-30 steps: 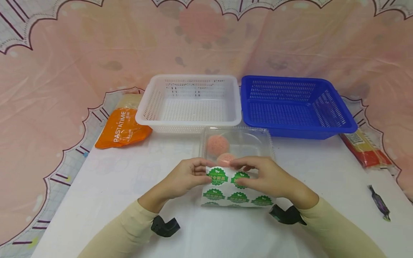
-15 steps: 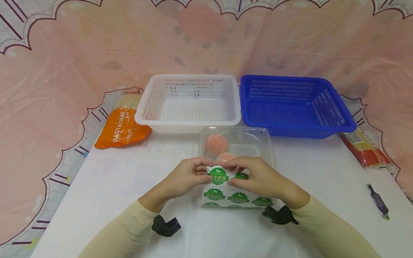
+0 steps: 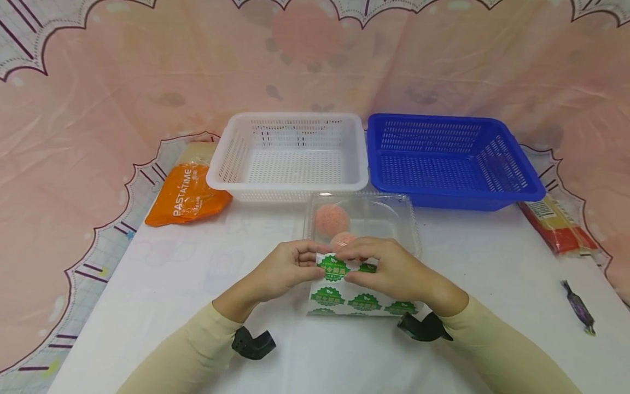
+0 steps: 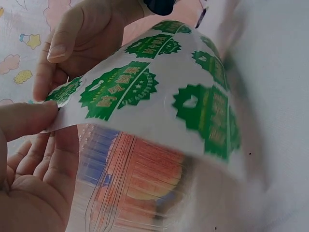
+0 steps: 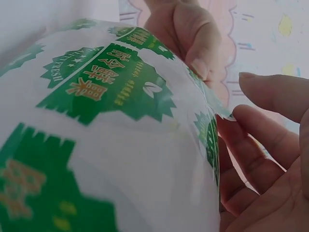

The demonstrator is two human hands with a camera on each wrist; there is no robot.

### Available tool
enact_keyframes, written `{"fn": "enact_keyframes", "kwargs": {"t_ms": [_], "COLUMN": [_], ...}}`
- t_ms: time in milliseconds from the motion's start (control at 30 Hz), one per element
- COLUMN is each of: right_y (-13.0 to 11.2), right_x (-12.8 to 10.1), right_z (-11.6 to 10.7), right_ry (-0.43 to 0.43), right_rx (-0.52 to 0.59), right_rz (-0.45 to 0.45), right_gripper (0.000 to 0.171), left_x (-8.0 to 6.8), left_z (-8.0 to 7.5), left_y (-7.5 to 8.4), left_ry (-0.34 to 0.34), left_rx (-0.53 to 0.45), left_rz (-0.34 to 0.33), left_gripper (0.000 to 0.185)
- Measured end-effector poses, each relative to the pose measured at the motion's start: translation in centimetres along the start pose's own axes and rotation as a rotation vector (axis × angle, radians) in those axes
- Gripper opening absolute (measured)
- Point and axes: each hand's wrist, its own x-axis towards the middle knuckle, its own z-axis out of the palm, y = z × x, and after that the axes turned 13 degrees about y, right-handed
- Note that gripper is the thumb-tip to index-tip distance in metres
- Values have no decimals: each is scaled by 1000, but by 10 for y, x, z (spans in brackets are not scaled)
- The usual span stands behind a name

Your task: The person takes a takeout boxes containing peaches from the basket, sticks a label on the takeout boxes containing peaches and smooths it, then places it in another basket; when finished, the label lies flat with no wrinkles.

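In the head view, a white sheet of green round stickers [image 3: 364,302] is held up in front of a clear plastic box [image 3: 391,216] with pink, peach-like round things [image 3: 332,220] inside. My left hand [image 3: 290,271] pinches the sheet's upper left edge; its thumb [image 4: 29,118] lies on the printed face. My right hand [image 3: 401,272] is at the top edge. In the right wrist view, the index fingertip touches a slightly raised, clear sticker edge [image 5: 223,112], while the thumb [image 5: 273,93] stays apart from the sheet. The sheet hides the box's near side.
Behind the box stand a white basket [image 3: 295,189] and a blue basket [image 3: 458,200]. An orange pasta bag [image 3: 189,191] lies at the left. On the right are a red and yellow packet [image 3: 558,227] and a small dark wrapped candy [image 3: 578,307].
The right hand has shifted left along the sheet's top edge, nearer to the left hand, mostly in the first half second. The left hand keeps its grip in place.
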Motion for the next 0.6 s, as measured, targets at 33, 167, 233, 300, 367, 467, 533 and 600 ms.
{"fn": "enact_keyframes", "kwargs": {"t_ms": [33, 167, 233, 300, 367, 467, 533, 600], "right_y": [0, 1, 1, 0, 0, 0, 0, 0], "right_x": [0, 0, 1, 1, 1, 1, 1, 1], "right_z": [0, 1, 0, 0, 0, 0, 0, 0], "right_ry": [0, -1, 2, 6, 13, 21, 24, 25], "right_rx": [9, 49, 59, 67, 68, 71, 73, 78], "right_rz": [3, 15, 22, 30, 38, 51, 58, 63], "right_gripper": [33, 32, 31, 31, 32, 32, 32, 32], "left_x": [0, 0, 0, 0, 1, 0, 0, -1], "left_z": [0, -1, -2, -2, -1, -1, -1, 0], "left_y": [0, 0, -1, -2, -2, -3, -3, -2], "left_ry": [-1, -3, -2, -3, -11, -35, -55, -70], "left_rx": [1, 5, 9, 8, -2, -23, -37, -47], "left_rz": [0, 2, -1, -3, -5, -8, -6, -2], "left_gripper": [41, 42, 42, 43, 43, 43, 43, 44]}}
